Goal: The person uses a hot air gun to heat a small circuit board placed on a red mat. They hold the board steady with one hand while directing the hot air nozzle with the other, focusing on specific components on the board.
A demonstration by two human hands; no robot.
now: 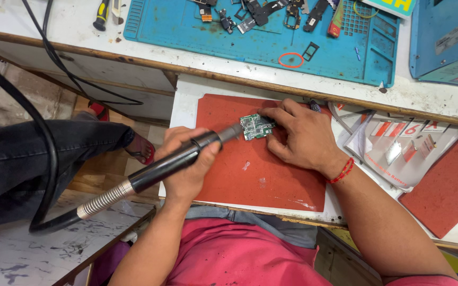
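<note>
Right now I see left hand (186,161) fingers wrapped round hot-air handpiece (178,159), nozzle touching circuit board (255,126) left edge; right hand (300,137) fingers pin its right side.

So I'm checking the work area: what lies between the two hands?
In the head view, the green circuit board on the red mat lies between left hand and right hand.
</note>
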